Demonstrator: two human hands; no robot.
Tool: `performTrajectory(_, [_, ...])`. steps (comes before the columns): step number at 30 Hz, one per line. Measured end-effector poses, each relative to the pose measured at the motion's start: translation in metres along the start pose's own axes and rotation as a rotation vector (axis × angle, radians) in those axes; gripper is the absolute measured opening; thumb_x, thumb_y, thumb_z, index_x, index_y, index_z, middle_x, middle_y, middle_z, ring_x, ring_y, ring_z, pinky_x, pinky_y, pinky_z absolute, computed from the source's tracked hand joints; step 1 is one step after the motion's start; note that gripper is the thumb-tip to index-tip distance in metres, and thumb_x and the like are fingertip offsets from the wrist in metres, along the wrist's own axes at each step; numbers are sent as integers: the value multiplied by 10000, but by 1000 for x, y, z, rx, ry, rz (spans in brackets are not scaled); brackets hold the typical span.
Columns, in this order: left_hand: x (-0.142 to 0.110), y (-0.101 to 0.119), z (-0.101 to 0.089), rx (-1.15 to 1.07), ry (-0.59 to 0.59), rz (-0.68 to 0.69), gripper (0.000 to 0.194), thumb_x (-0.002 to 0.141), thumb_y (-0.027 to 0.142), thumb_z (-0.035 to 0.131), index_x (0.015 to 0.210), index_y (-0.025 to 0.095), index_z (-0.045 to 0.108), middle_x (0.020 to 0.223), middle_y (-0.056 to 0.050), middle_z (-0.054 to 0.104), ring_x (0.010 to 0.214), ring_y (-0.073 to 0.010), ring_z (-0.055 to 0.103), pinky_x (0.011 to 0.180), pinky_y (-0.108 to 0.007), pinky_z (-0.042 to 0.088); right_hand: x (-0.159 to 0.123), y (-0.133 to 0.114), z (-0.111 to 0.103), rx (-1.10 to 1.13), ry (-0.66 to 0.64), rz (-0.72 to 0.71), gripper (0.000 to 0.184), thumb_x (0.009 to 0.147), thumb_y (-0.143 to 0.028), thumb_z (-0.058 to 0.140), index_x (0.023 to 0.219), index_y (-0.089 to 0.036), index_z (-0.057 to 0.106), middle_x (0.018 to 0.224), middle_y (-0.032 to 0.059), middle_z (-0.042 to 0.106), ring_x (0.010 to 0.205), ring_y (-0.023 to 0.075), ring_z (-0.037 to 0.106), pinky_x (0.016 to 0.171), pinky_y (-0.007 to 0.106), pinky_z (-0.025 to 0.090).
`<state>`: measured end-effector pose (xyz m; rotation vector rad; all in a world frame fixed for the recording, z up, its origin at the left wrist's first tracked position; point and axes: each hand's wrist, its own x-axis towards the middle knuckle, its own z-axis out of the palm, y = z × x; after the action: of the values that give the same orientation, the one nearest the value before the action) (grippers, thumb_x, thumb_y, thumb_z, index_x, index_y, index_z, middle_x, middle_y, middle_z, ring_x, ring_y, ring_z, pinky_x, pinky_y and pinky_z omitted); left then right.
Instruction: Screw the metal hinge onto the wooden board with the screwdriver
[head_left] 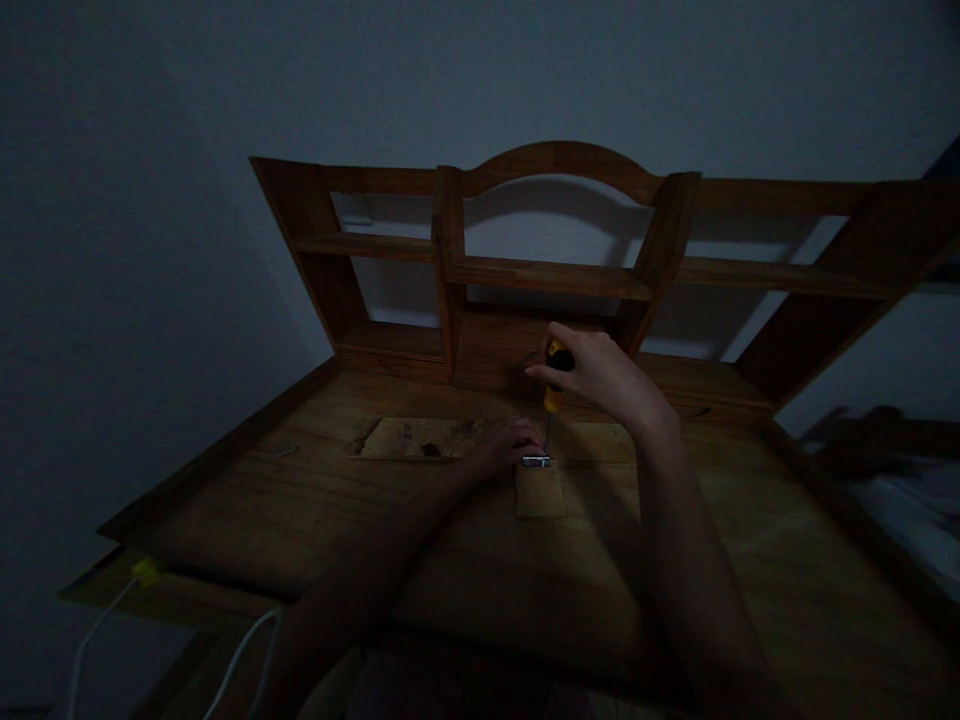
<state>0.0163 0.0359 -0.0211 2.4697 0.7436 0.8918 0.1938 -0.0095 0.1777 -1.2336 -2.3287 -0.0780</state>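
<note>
Well, in the head view the right hand (589,370) has its fingers wrapped tight around the fat yellow and black handle of a screwdriver (553,400), just above the near edge of the long board (405,437). Its thin tip points down at a shiny metal piece (535,461), maybe a hinge, at that edge. The left hand (502,445) is low over the board, fingers bent and close together by the metal piece; I cannot tell if they pinch it. A small wood block (539,495) is on the near side of the board. The screwdriver should be light and stiff, best held by its fat handle. The metal piece looks small, hard and maybe slippery, so hold it by its ends, away from the tip. The board looks stiff, but its rough left end may crumble.
</note>
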Motion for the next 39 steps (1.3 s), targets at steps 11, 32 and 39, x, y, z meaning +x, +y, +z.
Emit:
performTrajectory(11, [-2, -5, 4, 8, 3, 37, 226, 964, 346, 532, 968, 179, 683, 995, -58, 659, 979, -175, 587, 901, -299, 448, -2, -4, -2, -86, 5, -3, 184, 856, -317, 547, 1009, -223, 505, 1057, 68, 605, 921, 241, 594, 794, 345, 415])
performTrajectory(32, [0, 17, 5, -202, -58, -128, 142, 948, 236, 501, 971, 175, 628, 1022, -44, 682, 938, -172, 615, 862, -273, 457, -5, -6, -4, -195, -11, 45, 284, 895, -383, 505, 1117, -206, 519, 1082, 92, 606, 922, 260, 596, 753, 349, 411])
performTrajectory(39, [0, 20, 2, -164, -40, -118, 132, 934, 229, 526, 981, 174, 636, 984, -36, 675, 912, -172, 607, 829, -268, 454, -6, -7, -4, -163, -22, 24, 300, 843, -307, 551, 1130, -223, 531, 1158, 86, 569, 833, 219, 599, 704, 335, 410])
